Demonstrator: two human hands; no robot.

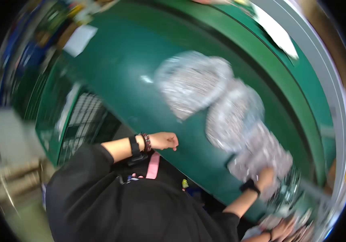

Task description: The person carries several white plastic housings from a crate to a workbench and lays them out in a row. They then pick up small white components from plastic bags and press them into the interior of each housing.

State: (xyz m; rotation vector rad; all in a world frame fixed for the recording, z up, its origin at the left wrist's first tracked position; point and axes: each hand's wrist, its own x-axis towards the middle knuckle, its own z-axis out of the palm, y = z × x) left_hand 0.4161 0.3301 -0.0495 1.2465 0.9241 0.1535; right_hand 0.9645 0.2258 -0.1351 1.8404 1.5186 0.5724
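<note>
My left hand (pixel 165 141) hovers over the near edge of the green table, its fingers curled in with nothing visible in them. My right hand (pixel 266 177) reaches onto a greyish, shiny plastic-wrapped bundle (pixel 272 153) at the right; motion blur smears its fingers, so whether they grip the plastic is unclear. Two clear plastic bags full of small pale contents, a larger bag (pixel 193 82) and another bag (pixel 235 115), lie in a row up and left from that bundle. What fills them is too blurred to name.
The green table (pixel 132 68) runs diagonally, with a raised green ledge behind. A white sheet (pixel 80 40) lies at its far left end. Green crates (pixel 80 125) stand at the left. At lower right, a co-worker's hand (pixel 284 229) is near dark, glossy plastic (pixel 288 191).
</note>
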